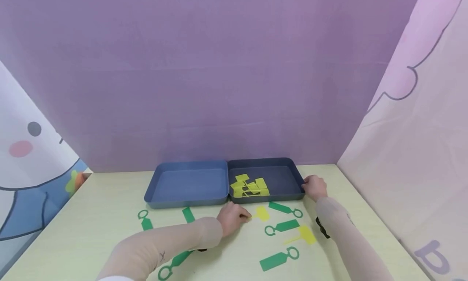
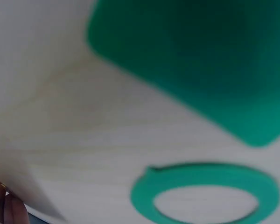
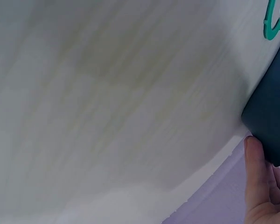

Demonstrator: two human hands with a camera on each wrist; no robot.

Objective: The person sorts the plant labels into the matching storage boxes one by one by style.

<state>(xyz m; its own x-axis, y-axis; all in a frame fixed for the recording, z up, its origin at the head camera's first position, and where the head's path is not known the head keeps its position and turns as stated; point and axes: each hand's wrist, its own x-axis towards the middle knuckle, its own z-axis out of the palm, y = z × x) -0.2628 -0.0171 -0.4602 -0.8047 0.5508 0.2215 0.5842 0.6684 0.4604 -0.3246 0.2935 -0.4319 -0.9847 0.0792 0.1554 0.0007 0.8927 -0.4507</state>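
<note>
In the head view my left hand (image 1: 231, 219) pinches the thin stem of a yellow T-shaped tag (image 1: 262, 213) lying before the dark tray (image 1: 285, 179). That hand's fingertips (image 2: 16, 210) show at the lower left corner of the left wrist view. My right hand (image 1: 315, 187) grips the dark tray's right edge; in the right wrist view a finger (image 3: 255, 172) lies along the tray's outer wall (image 3: 270, 112). Several yellow tags (image 1: 261, 183) lie heaped in the tray's left part. Another yellow tag (image 1: 307, 235) rests on the table between green ring-ended tags (image 1: 274, 262).
A blue tray (image 1: 193, 185) stands against the dark tray's left side. More green tags (image 1: 147, 224) lie on the table's left half, one (image 1: 180, 258) partly under my left forearm. Purple cloth (image 1: 234, 90) hangs behind the table (image 1: 98, 216), and printed cloth (image 1: 420, 171) lines the right side.
</note>
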